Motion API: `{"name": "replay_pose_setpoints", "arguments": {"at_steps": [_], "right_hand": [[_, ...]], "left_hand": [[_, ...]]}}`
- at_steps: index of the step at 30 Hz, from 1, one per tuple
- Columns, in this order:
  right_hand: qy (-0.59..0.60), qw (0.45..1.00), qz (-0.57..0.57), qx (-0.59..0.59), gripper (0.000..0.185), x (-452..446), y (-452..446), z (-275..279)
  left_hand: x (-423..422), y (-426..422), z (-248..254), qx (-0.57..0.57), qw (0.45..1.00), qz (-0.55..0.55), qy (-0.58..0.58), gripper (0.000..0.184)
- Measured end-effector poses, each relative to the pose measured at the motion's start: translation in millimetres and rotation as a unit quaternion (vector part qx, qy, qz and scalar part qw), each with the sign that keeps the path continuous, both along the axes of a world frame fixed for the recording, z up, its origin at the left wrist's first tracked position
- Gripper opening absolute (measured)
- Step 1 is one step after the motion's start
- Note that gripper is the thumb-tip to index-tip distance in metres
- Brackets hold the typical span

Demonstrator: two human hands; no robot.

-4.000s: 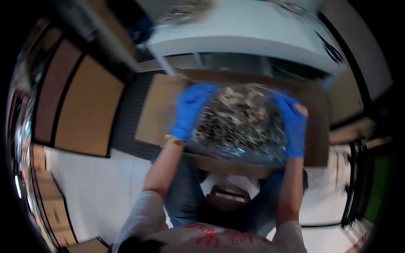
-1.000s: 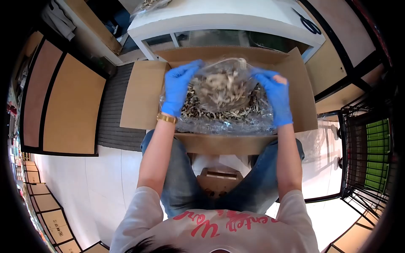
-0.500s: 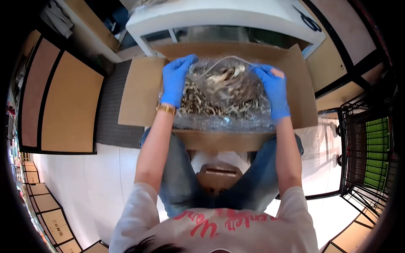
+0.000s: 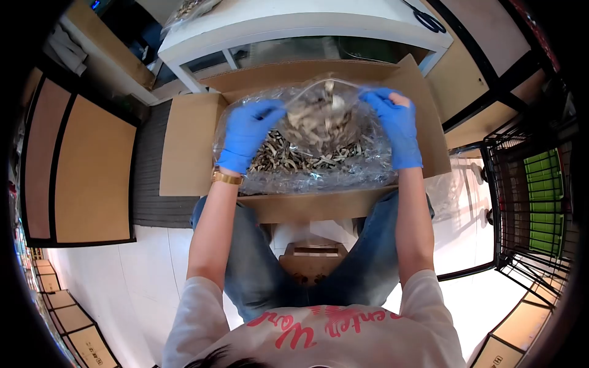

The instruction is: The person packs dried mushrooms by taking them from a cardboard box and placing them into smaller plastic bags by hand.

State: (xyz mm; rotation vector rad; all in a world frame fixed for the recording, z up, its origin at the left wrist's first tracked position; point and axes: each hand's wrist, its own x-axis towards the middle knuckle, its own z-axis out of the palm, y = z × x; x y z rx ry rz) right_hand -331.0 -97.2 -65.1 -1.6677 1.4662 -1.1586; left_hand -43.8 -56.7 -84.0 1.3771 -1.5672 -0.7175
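Note:
A clear plastic bag (image 4: 322, 122), part filled with pale brown dried slices that look like mushroom, hangs by its upper edge between my two blue-gloved hands. Fingers of my left hand (image 4: 245, 132) pinch the bag's left corner. At the right corner, my right hand (image 4: 394, 126) grips the edge; a bare fingertip pokes through that glove. Directly beneath lies a heap of loose dark-and-cream dried slices (image 4: 276, 153) in a large clear liner (image 4: 307, 181). That liner fills an open cardboard box (image 4: 294, 207) in front of my knees.
Behind the box stands a white table (image 4: 294, 24) with dark-handled scissors (image 4: 427, 21) on it. To the right is a black wire cart (image 4: 509, 208) holding green crates (image 4: 543, 202). A small brown stool (image 4: 313, 260) sits between my legs.
The bag has shifted left and its slices have moved inside it. My left hand has moved slightly left and down, while both hands keep their grip. The camera view has shifted a little.

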Motion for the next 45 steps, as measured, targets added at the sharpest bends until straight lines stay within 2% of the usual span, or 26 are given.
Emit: {"name": "replay_pose_setpoints", "arguments": {"at_steps": [2,4,5,6,8,9,10,12,13,14,17,19,22,24,26,29,32,34,35,37,38,39,41,43,44,45], "right_hand": [[-0.078,0.996,-0.025,-0.037,0.019,-7.4,5.8,-10.8],[-0.005,0.998,0.016,-0.056,0.017,-7.9,-3.6,-17.4],[0.151,0.965,-0.003,-0.215,0.016,-8.2,-0.3,-13.1],[0.15,0.964,-0.013,-0.219,0.016,-4.2,-3.9,-8.6],[-0.01,0.998,-0.03,-0.049,0.015,0.2,1.1,-9.9],[0.023,0.995,-0.01,0.092,0.016,-0.4,-4.5,-16.9],[0.025,0.996,-0.01,0.09,0.016,2.4,-2.7,-19.4],[0.139,0.979,0.006,-0.149,0.017,12.4,3.5,-24.4],[0.095,0.987,-0.017,-0.129,0.017,16.7,8.0,-12.4],[0.095,0.987,-0.017,-0.125,0.017,15.9,4.9,-18.3],[0.041,0.998,-0.015,-0.033,0.016,16.1,-1.6,-22.1],[0.08,0.981,-0.021,-0.177,0.016,18.0,4.9,-14.2],[0.085,0.993,-0.04,-0.07,0.016,14.0,2.3,-20.2],[0.102,0.987,-0.021,-0.126,0.016,14.6,5.5,-26.4],[0.118,0.976,-0.006,-0.181,0.017,15.0,1.4,-22.1],[0.043,0.994,-0.035,-0.094,0.017,13.8,7.5,-23.6],[0.147,0.978,0.014,-0.146,0.018,11.4,1.4,-27.8],[0.013,0.991,-0.031,-0.131,0.014,15.6,-1.2,-30.2],[0.041,0.999,0.006,0.008,0.018,10.8,0.4,-22.1],[0.113,0.989,0.032,0.091,0.023,9.9,-3.2,-23.1],[0.182,0.966,0.051,0.174,0.03,10.3,-3.6,-24.0],[0.181,0.967,0.05,0.172,0.03,11.8,-3.5,-30.5],[0.0,0.988,0.155,-0.004,0.052,18.9,0.6,-40.4],[0.013,0.984,0.177,-0.001,0.058,22.5,1.8,-36.5],[0.028,0.979,0.204,0.004,0.065,24.5,2.4,-32.7],[0.012,0.975,0.222,-0.007,0.054,25.2,-1.0,-43.7]], "left_hand": [[-1.1,0.0,-0.1,0.003,1.0,0.011,0.012,0.021],[-6.0,-5.7,1.2,-0.019,1.0,0.009,0.015,0.021],[-8.6,-2.9,2.7,-0.054,0.998,0.008,-0.022,0.019],[-8.2,-10.3,7.3,-0.06,0.998,-0.001,-0.024,0.019],[-5.2,-5.0,12.4,-0.024,0.999,0.011,0.028,0.019],[-2.0,-14.2,-5.6,-0.006,0.995,-0.019,0.099,0.018],[-3.2,-10.9,-3.2,-0.008,0.995,-0.02,0.101,0.018],[-4.1,-4.2,5.3,-0.077,0.997,-0.002,0.002,0.018],[-2.6,-3.5,5.7,-0.076,0.989,-0.017,0.124,0.018],[3.2,-6.7,-0.3,-0.073,0.989,-0.017,0.124,0.018],[12.1,-10.2,-8.0,-0.029,0.996,0.026,0.074,0.018],[10.4,-3.3,-0.6,-0.099,0.992,0.053,-0.062,0.018],[13.4,-3.9,-3.0,-0.046,0.997,0.025,-0.056,0.018],[8.6,-5.6,-6.4,-0.046,0.999,0.013,-0.024,0.016],[8.4,-5.9,-8.5,-0.167,0.98,0.061,-0.092,0.016],[11.6,-8.8,-23.0,-0.156,0.98,0.063,-0.105,0.016],[10.2,-9.4,-15.8,-0.179,0.975,0.063,-0.114,0.015],[9.6,-5.9,-14.3,-0.2,0.971,0.073,-0.112,0.015],[11.4,-5.5,-15.9,-0.149,0.978,0.049,-0.14,0.016],[15.1,-6.6,-15.3,-0.106,0.98,0.031,-0.166,0.017],[16.3,-5.1,-14.8,-0.076,0.976,0.03,-0.2,0.026],[16.6,-5.2,-14.3,-0.048,0.971,0.026,-0.233,0.035],[10.4,-3.4,-4.3,-0.024,0.963,0.02,-0.266,0.045],[-1.4,1.5,6.4,-0.173,0.91,-0.013,-0.377,0.082],[-8.0,0.0,9.7,-0.176,0.909,-0.017,-0.378,0.082],[-14.8,-0.7,11.7,-0.128,0.911,-0.053,-0.389,0.093]]}}
